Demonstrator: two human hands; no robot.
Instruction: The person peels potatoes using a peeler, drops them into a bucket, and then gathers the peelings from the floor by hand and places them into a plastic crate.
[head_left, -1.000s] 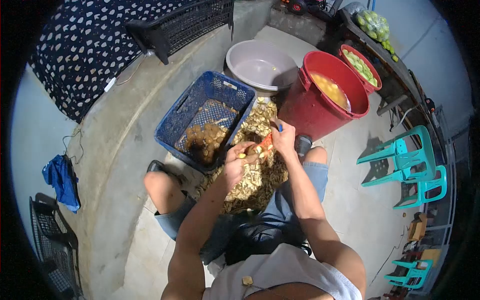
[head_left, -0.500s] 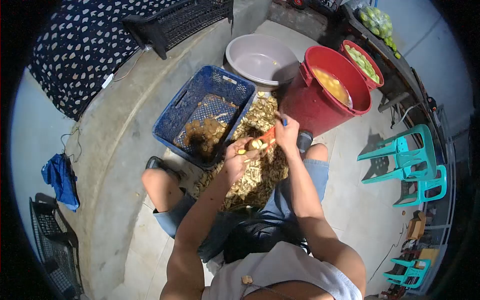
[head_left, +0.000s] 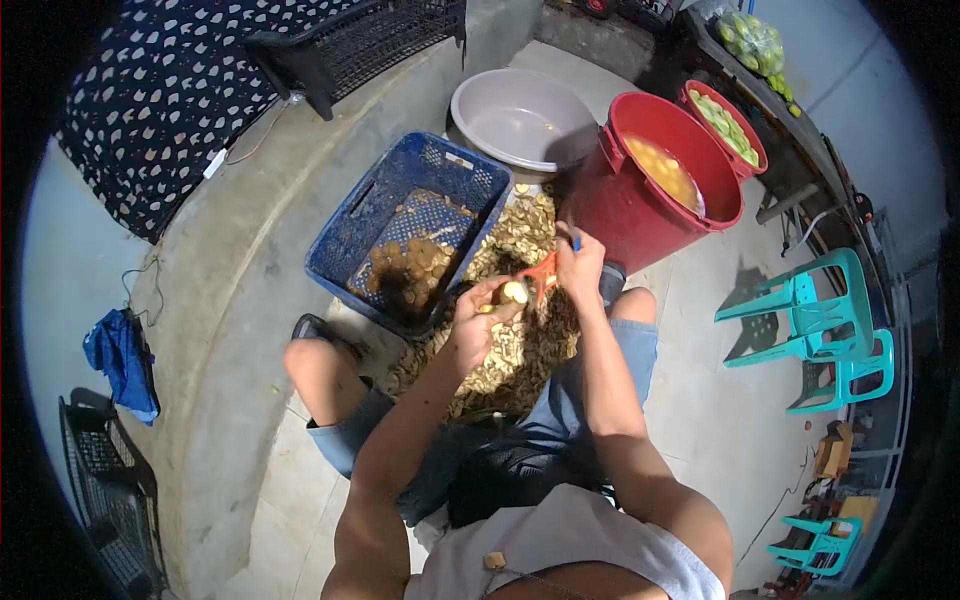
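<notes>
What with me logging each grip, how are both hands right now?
Left hand: closed around a partly peeled potato.
Right hand: closed on an orange peeler.

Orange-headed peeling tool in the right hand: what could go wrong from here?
The orange-headed peeling tool is close to the fingers of the left hand, so a slip might nick them. The partly peeled brown-skinned vegetable may be slick where bare and could drop onto the loose heap of pale-and-brown peelings. That heap, spread between the legs, could make standing up slippery.
</notes>
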